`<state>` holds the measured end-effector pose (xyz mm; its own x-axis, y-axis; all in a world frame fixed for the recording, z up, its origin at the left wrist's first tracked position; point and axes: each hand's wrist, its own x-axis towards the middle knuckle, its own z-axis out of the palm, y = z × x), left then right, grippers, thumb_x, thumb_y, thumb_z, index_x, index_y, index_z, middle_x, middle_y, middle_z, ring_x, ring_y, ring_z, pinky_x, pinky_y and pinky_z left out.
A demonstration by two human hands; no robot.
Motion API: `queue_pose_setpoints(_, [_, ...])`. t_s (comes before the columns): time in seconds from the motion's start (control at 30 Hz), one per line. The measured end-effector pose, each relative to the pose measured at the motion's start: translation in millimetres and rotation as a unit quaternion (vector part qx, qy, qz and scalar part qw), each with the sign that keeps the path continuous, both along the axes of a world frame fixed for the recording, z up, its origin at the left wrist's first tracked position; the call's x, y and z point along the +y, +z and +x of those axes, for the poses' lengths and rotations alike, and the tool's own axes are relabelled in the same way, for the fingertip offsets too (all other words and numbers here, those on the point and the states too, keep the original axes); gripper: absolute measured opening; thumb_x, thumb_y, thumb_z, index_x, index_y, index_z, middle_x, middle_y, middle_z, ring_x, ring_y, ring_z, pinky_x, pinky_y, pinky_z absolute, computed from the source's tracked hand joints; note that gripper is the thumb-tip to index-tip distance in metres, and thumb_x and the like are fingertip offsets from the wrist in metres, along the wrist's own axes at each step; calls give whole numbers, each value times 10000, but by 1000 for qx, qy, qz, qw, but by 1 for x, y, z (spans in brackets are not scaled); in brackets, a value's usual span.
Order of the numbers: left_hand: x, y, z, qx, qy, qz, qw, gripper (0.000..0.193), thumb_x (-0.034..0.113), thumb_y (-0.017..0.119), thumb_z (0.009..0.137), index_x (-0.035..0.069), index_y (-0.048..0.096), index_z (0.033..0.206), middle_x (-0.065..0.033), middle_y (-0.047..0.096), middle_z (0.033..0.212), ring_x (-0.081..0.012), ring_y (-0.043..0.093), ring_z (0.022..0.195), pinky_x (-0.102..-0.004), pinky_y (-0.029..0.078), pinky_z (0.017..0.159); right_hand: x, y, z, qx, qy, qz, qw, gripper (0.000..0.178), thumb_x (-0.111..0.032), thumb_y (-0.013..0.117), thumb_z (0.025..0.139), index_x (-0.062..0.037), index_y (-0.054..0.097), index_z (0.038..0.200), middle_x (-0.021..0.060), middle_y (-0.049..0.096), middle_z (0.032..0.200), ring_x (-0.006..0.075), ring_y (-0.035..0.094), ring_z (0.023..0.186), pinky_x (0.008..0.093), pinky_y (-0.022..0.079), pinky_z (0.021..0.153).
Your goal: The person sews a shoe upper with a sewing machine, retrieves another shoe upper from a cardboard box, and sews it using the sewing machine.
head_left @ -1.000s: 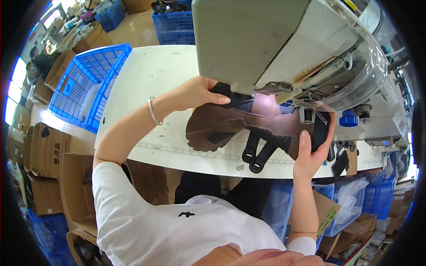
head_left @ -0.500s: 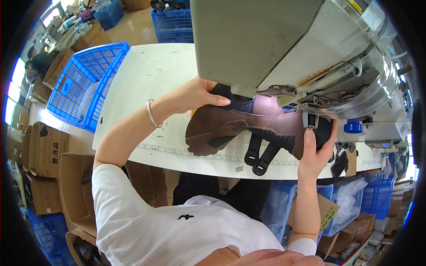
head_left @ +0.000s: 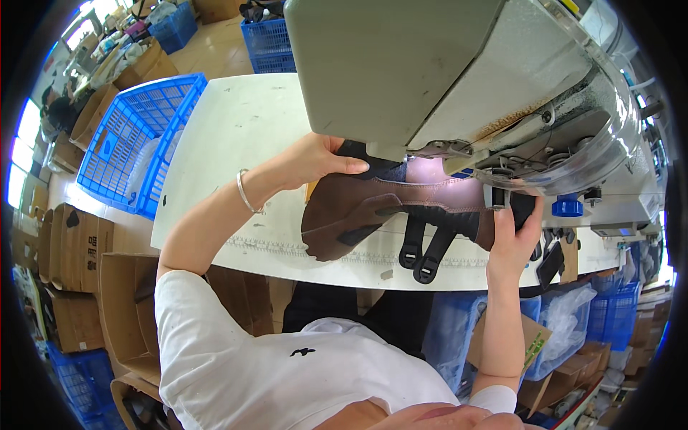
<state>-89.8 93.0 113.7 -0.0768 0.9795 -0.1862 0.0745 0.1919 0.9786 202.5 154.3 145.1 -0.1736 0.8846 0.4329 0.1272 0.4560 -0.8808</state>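
A brown shoe upper with black and dark blue lining lies on the white table under the head of a sewing machine. Two black straps with buckles hang from its near side. My left hand pinches the dark lining at the upper left, thumb on top. At the opposite end, my right hand holds the upper between thumb and fingers, close by the machine's metal foot-like part; its fingertips are partly hidden. The needle area is lit pink-white and largely covered by the machine head.
A blue plastic crate stands beyond the table's left edge. A printed ruler strip runs along the front of the white table. Open cardboard boxes sit at lower left. A clear guard curves around the machine's right side.
The shoe upper and both hands have shifted slightly to the right along the table. My grip on it looks the same. The view itself has also moved a little.
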Motion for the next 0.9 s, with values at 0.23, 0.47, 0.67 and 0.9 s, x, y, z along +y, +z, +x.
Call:
queue_pose_setpoints(0.23, [-7,0,2,6,-12,45,999,390,49,677,803,-34,538,1158,-77,647,927,-116,596,815,-252,493,730,-1,-4,2,-28,15,6,999,397,-65,535,819,13,466,1201,55,559,1073,121,510,952,251,392,875])
queue_pose_setpoints(0.47, [-6,-3,-3,-39,-15,-1,999,319,83,671,816,-21,587,1105,-70,654,971,-115,603,829,-247,499,741,3,4,-1,-70,3,9,998,450,-79,560,808,26,449,1231,93,532,1155,155,490,1030,280,370,925])
queue_pose_setpoints(0.67, [7,-19,-18,-165,-90,-57,981,269,215,649,859,46,602,1063,-35,643,913,-82,620,842,-205,517,677,-29,-15,28,-298,-110,540,779,553,-186,704,757,-72,497,1257,91,504,1211,221,515,1037,398,283,1031])
queue_pose_setpoints(0.9, [26,-35,-25,-275,-203,-57,938,410,190,635,862,67,490,1226,-51,611,1047,-145,613,957,-280,550,694,-11,28,-20,-503,-28,626,595,336,-230,662,712,-189,650,1045,-9,583,1005,157,506,693,415,463,885])
